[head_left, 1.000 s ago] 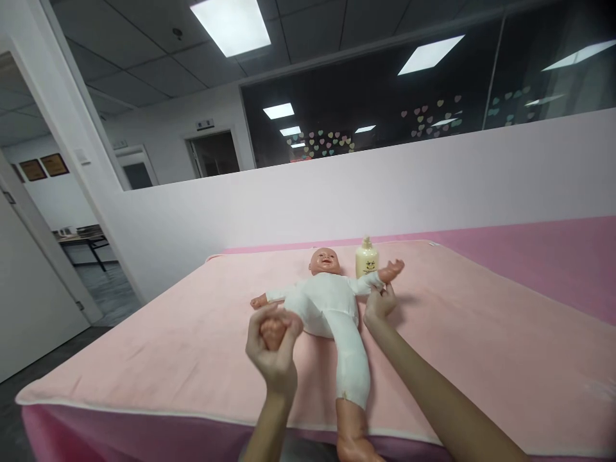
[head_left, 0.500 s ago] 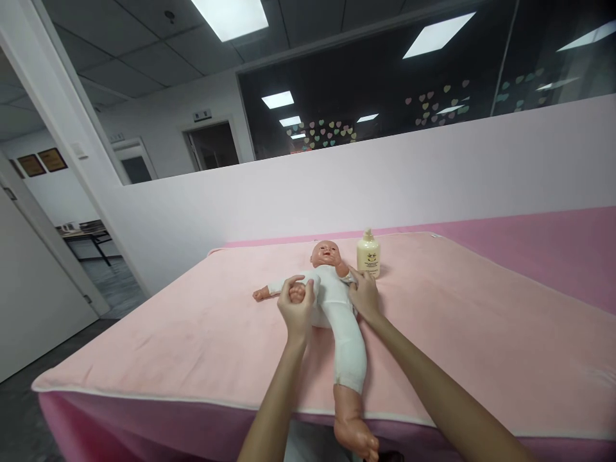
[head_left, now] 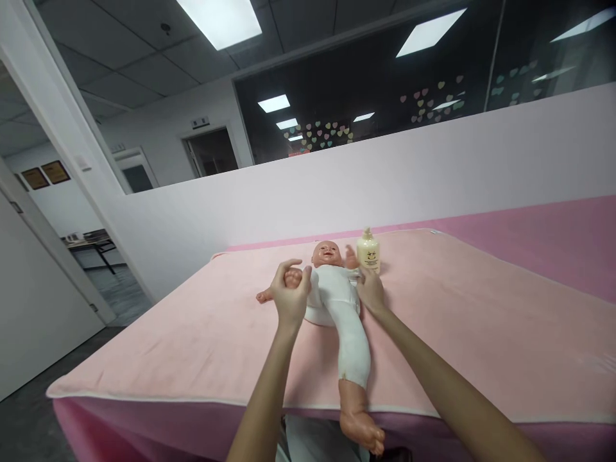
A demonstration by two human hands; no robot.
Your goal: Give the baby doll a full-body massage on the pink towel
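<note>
A baby doll (head_left: 332, 289) in white clothing lies on its back, its head at the far side. One leg is stretched toward me, and its bare foot (head_left: 360, 431) hangs over the near edge. My left hand (head_left: 290, 294) is closed around the doll's other foot (head_left: 293, 277), which is lifted with its toes showing. My right hand (head_left: 371, 290) is at the white sleeve of the doll's raised arm, with the fingers bent against it; its fingertips are partly hidden. The doll's small hand (head_left: 351, 258) sticks up above my right hand. Behind it stands a pale yellow pump bottle (head_left: 368, 250).
A pink blanket (head_left: 202, 346) covers the table, with its pale hem along the near edge. A white low wall (head_left: 409, 173) with a dark window above borders the far side. A white door (head_left: 43, 289) stands at the left.
My right hand has shifted slightly right, and the doll's hand beside it now points up. My left hand has moved a little left and up with the foot. The view has tilted slightly.
</note>
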